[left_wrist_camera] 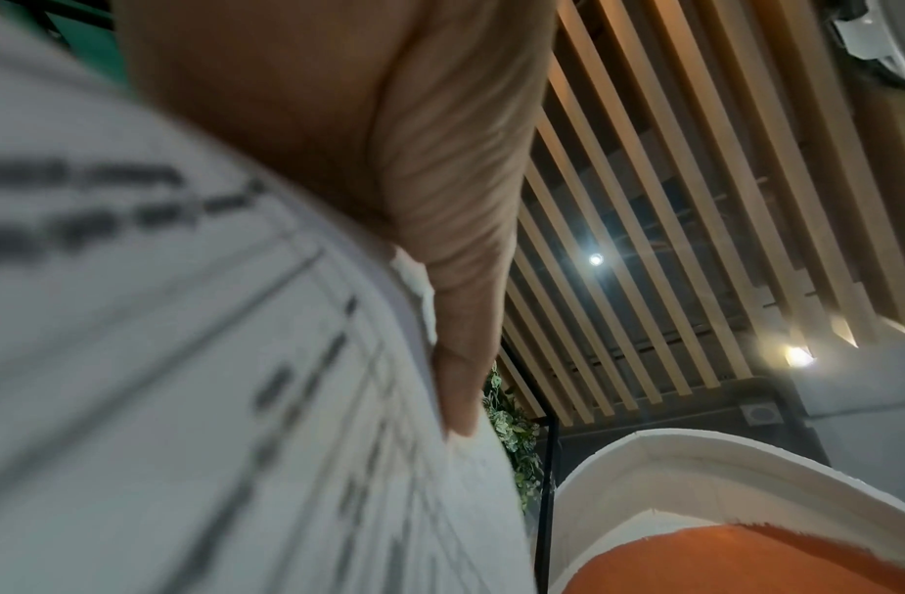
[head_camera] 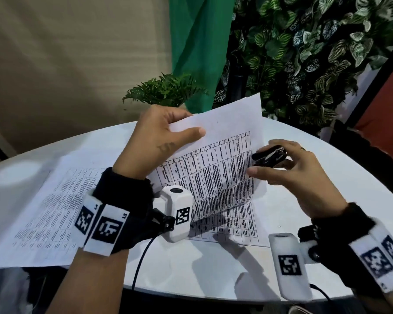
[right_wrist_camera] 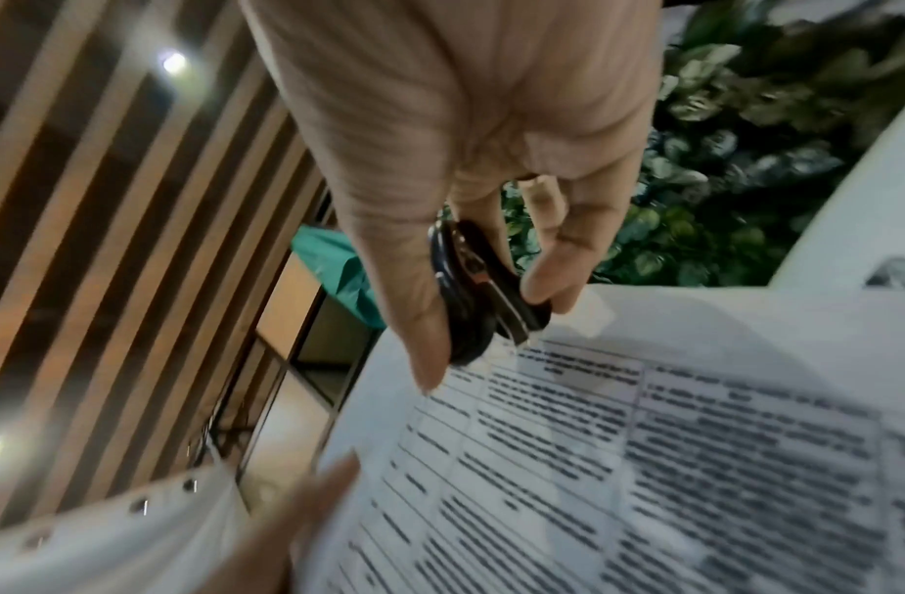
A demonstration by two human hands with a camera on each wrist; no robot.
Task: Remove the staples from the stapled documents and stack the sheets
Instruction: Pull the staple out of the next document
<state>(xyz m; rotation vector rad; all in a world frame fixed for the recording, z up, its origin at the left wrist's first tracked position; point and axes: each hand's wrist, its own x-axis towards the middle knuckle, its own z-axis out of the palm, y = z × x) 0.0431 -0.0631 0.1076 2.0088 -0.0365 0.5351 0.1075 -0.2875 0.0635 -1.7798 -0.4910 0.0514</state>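
Sheet lifted, staple remover at its edge

Left hand [head_camera: 159,137] pinches the sheet [head_camera: 222,159] above the counter [head_camera: 304,200]; right hand [head_camera: 288,173] grips the remover [head_camera: 269,157] touching the sheet's right edge.

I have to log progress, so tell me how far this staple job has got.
Done, it seems: loose sheets lie flat on the table's left side. In hand: the left hand lifts the top page of a document, and the right hand holds a black staple remover at its edge. Left: whether this staple is out cannot be seen; these pages are not yet stacked.
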